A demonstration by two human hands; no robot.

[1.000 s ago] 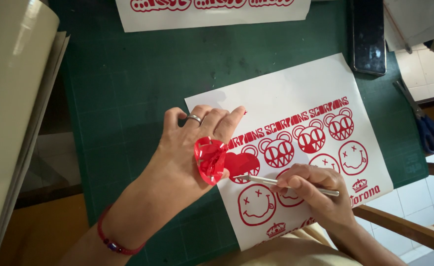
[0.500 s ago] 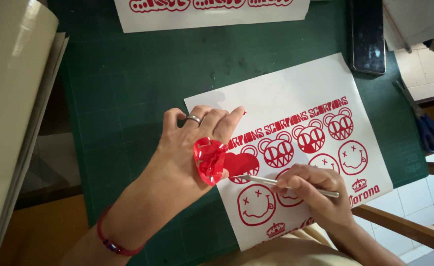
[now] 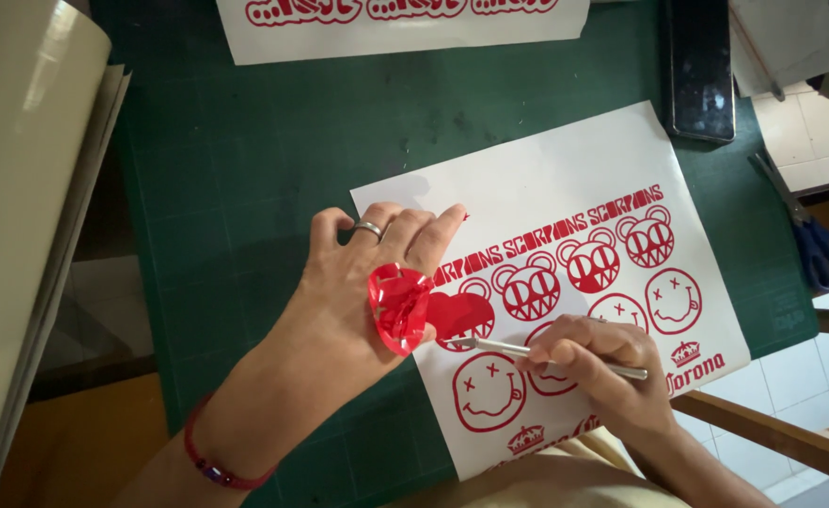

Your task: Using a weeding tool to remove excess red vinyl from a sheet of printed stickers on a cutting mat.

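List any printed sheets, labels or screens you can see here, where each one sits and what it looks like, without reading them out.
Sticker sheet: white, tilted, on the green cutting mat, red faces, crowns and lettering; left hand presses it, right hand works on it with a metal tool.
Second sheet: white, top edge, red lettering.
Phone: black, dark screen, upper right.
Crumpled red film: stuck on the left hand.

A white sticker sheet (image 3: 565, 235) with red designs is laid on the green cutting mat (image 3: 245, 169). A second such sheet (image 3: 405, 23) and a dark-screened device (image 3: 701, 66) are seen at the mat's far edge.
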